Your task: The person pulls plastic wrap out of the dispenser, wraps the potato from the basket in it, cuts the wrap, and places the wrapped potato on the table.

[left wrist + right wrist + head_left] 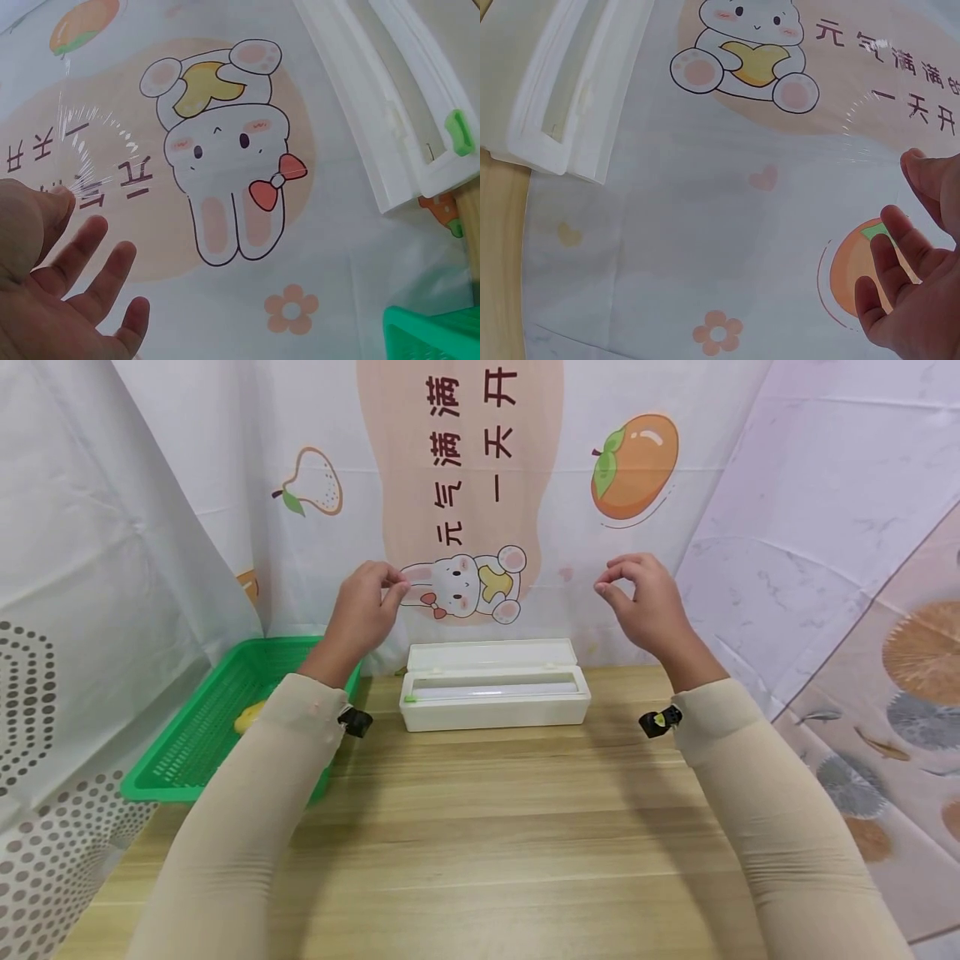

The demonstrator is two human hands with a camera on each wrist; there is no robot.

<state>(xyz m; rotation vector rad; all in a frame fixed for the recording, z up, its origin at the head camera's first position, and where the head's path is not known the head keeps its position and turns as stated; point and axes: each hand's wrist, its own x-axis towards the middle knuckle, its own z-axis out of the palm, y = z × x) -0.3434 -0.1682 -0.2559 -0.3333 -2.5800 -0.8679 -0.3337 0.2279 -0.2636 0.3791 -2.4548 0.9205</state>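
I'm viewing the wood table (pixel 487 835) carrying the green basket (pixel 172 794), which is sitting left of the open-lidded white box (pixel 495 715). Clear film (pixel 86 161) is stretching above the box between the left hand (pixel 365 607), up and left of it, and the right hand (pixel 651 607), up and right, both pinching it thumb-to-finger, remaining fingers spreading loose. I'm also spotting a yellow item (pixel 249 717), partly hidden, lying in the basket left of the box.

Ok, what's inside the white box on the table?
Through the long opening of the white box, a pale roll shows lying lengthwise. Its underside and anything beneath it can't be seen: the box's front covers them.
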